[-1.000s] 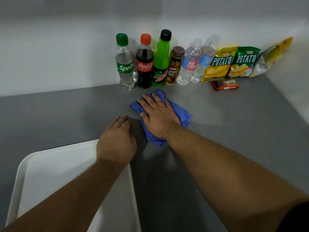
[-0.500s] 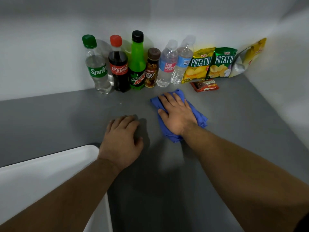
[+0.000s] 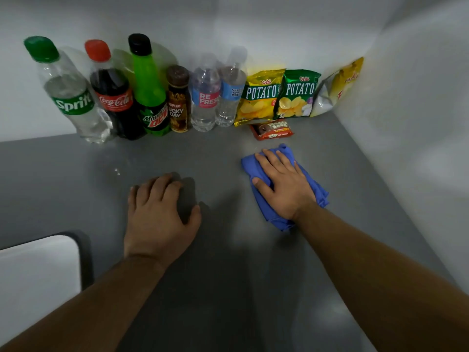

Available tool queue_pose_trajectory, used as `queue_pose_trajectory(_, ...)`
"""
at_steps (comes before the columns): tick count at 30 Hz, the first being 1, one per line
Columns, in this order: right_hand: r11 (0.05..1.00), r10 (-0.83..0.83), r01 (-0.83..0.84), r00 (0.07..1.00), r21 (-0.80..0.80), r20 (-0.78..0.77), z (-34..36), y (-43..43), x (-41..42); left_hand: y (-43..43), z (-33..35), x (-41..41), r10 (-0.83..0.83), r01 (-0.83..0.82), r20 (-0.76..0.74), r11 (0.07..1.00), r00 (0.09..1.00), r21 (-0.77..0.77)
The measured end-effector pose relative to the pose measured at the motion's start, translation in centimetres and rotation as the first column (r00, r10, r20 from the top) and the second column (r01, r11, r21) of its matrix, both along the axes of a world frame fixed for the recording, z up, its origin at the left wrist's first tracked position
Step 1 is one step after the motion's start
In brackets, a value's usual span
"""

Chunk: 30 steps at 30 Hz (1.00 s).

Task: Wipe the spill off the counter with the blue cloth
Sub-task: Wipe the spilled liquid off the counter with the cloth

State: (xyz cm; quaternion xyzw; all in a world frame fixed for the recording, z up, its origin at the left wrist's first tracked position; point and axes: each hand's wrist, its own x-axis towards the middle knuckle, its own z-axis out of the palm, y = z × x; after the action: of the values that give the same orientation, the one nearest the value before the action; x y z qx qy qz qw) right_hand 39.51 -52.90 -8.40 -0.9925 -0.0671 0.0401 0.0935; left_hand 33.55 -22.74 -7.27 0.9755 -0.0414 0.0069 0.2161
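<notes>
The blue cloth (image 3: 269, 212) lies crumpled on the grey counter (image 3: 228, 275), right of centre. My right hand (image 3: 281, 184) presses flat on top of it, fingers pointing toward the back wall. My left hand (image 3: 160, 212) rests palm down on the bare counter to the left, fingers curled, holding nothing. A few small clear droplets of the spill (image 3: 117, 171) glisten on the counter beyond my left hand, in front of the bottles.
Several bottles stand along the back wall, from a Sprite bottle (image 3: 68, 95) to two water bottles (image 3: 205, 97). Potato chip bags (image 3: 261, 97) and a small red snack pack (image 3: 272, 129) sit at the back right corner. A white tray (image 3: 38, 275) lies at the lower left.
My right hand has slid the cloth to the right across the counter, away from the bottles toward the snack pack. My left hand stayed planted; the view shifted right.
</notes>
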Motion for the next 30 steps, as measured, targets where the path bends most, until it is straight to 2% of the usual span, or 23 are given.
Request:
queue_pose_trajectory(5,0.998,-0.060,0.060,0.998,-0.018,-0.001,0.4,-5.2,0.6,-0.1,0.1,0.0,-0.002,0.002,0.000,0.998,1.000,0.070)
queue_pose_trajectory(11,0.989,-0.131,0.130,0.991,-0.065,-0.022,0.3,-9.4,4.1,-0.5,-0.1,0.1,0.017,-0.020,0.035,0.997,0.999,0.073)
queue_pose_trajectory(21,0.976,-0.201,0.197,0.979,-0.091,-0.039,0.4,-12.6,8.4,-0.6,0.0,-0.3,0.012,-0.018,0.049,0.992,0.999,0.121)
queue_pose_trajectory(25,0.951,-0.297,0.291,0.954,-0.104,-0.042,0.3,-13.2,8.2,-0.6,0.2,-0.3,0.022,-0.024,0.021,0.993,1.000,0.119)
queue_pose_trajectory(30,0.919,-0.389,0.382,0.919,-0.093,-0.067,0.5,-12.5,6.6,-0.4,0.0,-0.5,0.020,-0.026,0.056,0.994,0.998,0.106)
